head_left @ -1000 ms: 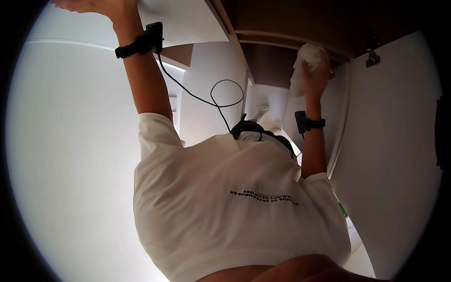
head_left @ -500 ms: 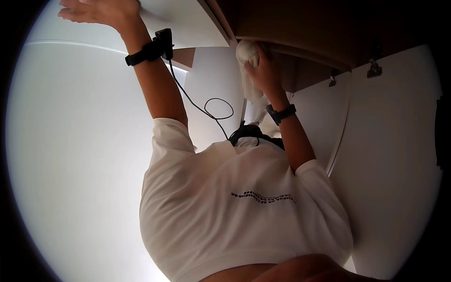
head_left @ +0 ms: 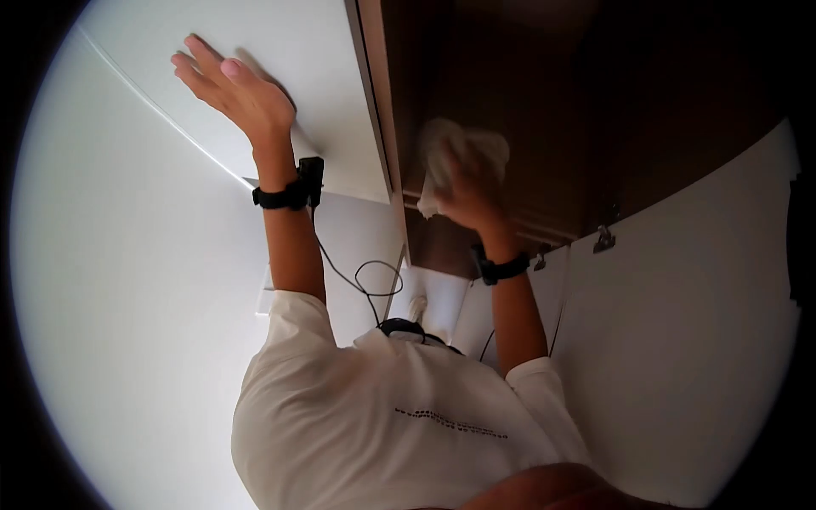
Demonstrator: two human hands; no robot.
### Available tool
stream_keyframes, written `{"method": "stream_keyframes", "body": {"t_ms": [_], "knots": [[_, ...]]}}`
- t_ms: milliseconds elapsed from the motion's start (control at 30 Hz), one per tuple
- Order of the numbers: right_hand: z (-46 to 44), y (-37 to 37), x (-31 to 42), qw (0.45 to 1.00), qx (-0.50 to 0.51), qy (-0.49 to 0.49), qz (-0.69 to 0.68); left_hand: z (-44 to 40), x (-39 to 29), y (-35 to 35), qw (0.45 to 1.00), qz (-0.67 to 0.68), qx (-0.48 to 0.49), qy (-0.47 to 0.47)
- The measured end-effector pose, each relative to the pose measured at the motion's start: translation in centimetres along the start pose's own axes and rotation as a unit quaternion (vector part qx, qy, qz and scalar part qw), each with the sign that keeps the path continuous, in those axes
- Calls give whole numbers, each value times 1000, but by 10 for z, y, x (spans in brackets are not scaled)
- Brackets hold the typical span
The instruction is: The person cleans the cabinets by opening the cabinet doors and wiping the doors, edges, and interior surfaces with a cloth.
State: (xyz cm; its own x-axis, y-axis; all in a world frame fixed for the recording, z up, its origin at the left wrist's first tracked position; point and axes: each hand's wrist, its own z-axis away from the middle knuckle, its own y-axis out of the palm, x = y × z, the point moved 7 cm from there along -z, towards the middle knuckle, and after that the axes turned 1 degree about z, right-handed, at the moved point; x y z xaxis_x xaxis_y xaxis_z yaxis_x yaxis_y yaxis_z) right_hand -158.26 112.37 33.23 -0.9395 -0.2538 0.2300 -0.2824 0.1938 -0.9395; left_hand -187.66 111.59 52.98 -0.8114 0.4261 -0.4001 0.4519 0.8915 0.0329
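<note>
Inside the brown wooden cabinet (head_left: 527,76), a crumpled white cloth (head_left: 490,151) is in the grip of the right hand (head_left: 463,183), whose fingers are bent over it; the hand and the cloth are blurred, so the exact placing of each finger cannot be told. Part of the cloth bulges out beyond the fingertips, and a loose end hangs down beside the hand. The cloth is up against or very near the wood, though the view does not settle whether it touches. To the other side, the left hand (head_left: 246,98) is open and holds nothing, its fingers extended and slightly parted, the thumb standing away from the others. It is at the white panel (head_left: 340,102) beside the cabinet's edge, with a shadow close along it; whether the skin meets the surface is unclear. Each wrist wears a black strap, the left one (head_left: 280,198) bearing a small box from which a black cable (head_left: 336,270) loops towards the waist. Metal hinges (head_left: 604,240) join the cabinet to a white door (head_left: 671,314) at the right.
</note>
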Motion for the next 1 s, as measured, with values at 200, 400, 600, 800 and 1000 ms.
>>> {"method": "stream_keyframes", "body": {"t_ms": [200,400,600,800,1000], "knots": [[-15,16,-2,987,133,-32,85,7,-4,4,999,-13,38,27],[-73,28,-37,948,278,-71,137,17,-8,3,997,12,33,73],[-123,20,-37,943,303,-10,137,23,1,-3,996,4,46,71],[-145,5,-43,967,252,20,2,40,28,-2,996,-29,59,64],[-183,13,-53,964,262,-46,31,40,25,-4,996,-30,53,58]]}}
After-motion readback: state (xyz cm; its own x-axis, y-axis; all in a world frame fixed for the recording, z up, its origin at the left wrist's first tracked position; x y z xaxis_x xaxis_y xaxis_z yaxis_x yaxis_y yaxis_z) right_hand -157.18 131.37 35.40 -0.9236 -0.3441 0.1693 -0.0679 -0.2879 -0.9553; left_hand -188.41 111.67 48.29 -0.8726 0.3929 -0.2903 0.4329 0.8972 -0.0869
